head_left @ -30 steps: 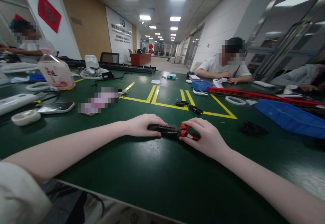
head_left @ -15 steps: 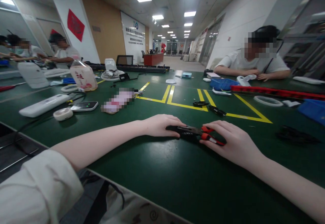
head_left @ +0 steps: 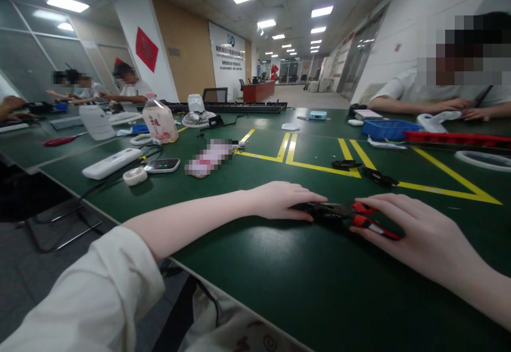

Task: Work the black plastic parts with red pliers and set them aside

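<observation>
Pliers [head_left: 378, 227] are staying pinched in the right grip [head_left: 430, 232], the left grip [head_left: 276, 199] still pinching a black part [head_left: 318, 213], work continuing unchanged.

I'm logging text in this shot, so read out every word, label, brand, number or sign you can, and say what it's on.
"桃": on the drink bottle; its smaller print is unreadable.
Wall sign: logo and lines of characters, too blurred to read.
Red diamond poster: marking too blurred to read.
Pliers handle: pale patch, no legible print.
Nothing else is legible, no brand or number.
</observation>
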`<act>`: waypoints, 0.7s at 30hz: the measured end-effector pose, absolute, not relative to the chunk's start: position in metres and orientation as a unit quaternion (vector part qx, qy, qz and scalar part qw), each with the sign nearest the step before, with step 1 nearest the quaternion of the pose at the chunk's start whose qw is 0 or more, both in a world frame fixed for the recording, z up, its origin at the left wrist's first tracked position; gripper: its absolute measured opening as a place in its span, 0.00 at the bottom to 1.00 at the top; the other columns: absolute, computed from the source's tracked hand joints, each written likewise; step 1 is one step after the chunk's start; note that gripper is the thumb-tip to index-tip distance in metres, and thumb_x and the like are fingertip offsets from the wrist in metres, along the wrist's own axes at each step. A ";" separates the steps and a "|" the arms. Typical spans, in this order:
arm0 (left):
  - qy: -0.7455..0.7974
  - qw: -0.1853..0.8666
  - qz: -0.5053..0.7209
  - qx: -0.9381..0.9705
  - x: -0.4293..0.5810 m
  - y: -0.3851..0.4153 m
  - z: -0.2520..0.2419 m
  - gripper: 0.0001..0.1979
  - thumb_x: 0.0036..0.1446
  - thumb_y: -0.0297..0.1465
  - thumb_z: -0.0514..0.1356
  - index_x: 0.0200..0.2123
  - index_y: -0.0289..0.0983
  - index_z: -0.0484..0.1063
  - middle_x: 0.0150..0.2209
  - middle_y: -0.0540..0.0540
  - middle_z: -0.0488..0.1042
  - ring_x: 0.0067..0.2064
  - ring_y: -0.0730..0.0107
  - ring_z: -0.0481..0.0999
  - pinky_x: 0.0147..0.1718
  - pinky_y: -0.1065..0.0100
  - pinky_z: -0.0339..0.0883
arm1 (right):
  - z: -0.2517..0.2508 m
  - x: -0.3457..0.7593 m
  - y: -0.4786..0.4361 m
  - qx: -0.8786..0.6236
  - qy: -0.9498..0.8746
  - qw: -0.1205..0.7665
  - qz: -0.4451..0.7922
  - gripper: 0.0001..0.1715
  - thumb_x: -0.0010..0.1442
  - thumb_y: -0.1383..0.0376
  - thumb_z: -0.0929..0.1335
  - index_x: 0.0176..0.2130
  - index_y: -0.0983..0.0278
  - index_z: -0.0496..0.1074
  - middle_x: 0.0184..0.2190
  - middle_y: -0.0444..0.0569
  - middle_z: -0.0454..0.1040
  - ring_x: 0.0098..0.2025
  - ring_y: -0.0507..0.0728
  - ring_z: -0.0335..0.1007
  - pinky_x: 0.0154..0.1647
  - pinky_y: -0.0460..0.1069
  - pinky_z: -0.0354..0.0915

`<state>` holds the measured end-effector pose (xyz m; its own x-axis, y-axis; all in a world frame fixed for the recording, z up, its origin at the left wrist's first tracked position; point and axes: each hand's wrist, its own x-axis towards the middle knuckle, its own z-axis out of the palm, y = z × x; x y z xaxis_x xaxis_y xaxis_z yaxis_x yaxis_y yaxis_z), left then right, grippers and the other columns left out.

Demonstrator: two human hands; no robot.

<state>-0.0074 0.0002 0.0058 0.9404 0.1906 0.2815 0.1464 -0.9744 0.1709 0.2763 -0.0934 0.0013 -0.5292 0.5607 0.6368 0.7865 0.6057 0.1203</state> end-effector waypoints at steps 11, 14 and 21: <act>0.085 0.055 0.138 0.985 -0.005 -0.003 0.008 0.22 0.68 0.35 0.57 0.60 0.33 0.63 0.54 0.39 0.74 0.54 0.61 0.73 0.50 0.65 0.67 | 0.000 0.279 -0.090 -0.374 -0.848 0.253 -0.276 0.24 0.62 0.48 0.65 0.48 0.63 0.72 0.40 0.54 0.77 0.37 0.60 0.76 0.35 0.54 0.72; 0.085 0.045 0.141 0.985 -0.006 -0.003 0.008 0.23 0.68 0.36 0.56 0.62 0.32 0.61 0.54 0.38 0.73 0.53 0.61 0.73 0.50 0.65 0.67 | 0.000 0.278 -0.091 -0.378 -0.846 0.250 -0.281 0.25 0.62 0.48 0.65 0.47 0.64 0.72 0.41 0.54 0.77 0.37 0.61 0.75 0.35 0.55 0.72; 0.089 0.048 0.139 0.985 -0.006 -0.002 0.007 0.24 0.69 0.34 0.55 0.64 0.34 0.58 0.56 0.38 0.72 0.54 0.61 0.73 0.49 0.65 0.67 | 0.002 0.275 -0.091 -0.386 -0.841 0.237 -0.296 0.27 0.64 0.46 0.63 0.47 0.65 0.71 0.40 0.56 0.75 0.37 0.61 0.74 0.34 0.55 0.70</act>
<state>-0.0064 -0.0016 0.0067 0.9453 0.1891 0.2657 0.1626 -0.9795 0.1186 0.2754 -0.0911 0.0016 -0.5892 0.5086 0.6279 0.7899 0.5260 0.3151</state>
